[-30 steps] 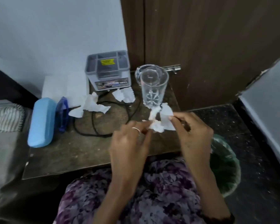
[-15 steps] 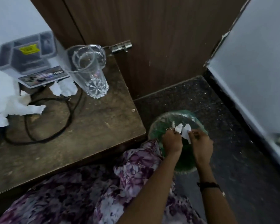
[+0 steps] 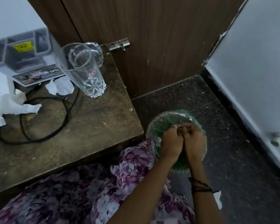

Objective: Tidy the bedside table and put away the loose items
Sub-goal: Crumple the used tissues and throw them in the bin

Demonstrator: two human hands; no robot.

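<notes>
Both my hands hang over the green-lined waste bin (image 3: 174,113) on the floor, right of the bedside table (image 3: 90,126). My left hand (image 3: 170,142) and my right hand (image 3: 195,141) touch at the fingertips, with the fingers curled in. No tissue shows between them. On the table remain a torn white tissue piece (image 3: 60,87) by the tall clear glass (image 3: 86,76), and a larger crumpled tissue (image 3: 14,103) at the left edge. A black cable (image 3: 44,121) loops across the tabletop.
A grey plastic organiser (image 3: 21,54) stands at the back of the table, with a glass dish (image 3: 97,49) behind the tall glass. A brown door (image 3: 152,38) with a metal latch (image 3: 119,45) is behind. A white scrap (image 3: 217,200) lies on the dark floor.
My hands carried the torn tissue from the table over to the bin, then sank lower into its mouth. The white pieces seen between my fingers half a second ago are gone from view.
</notes>
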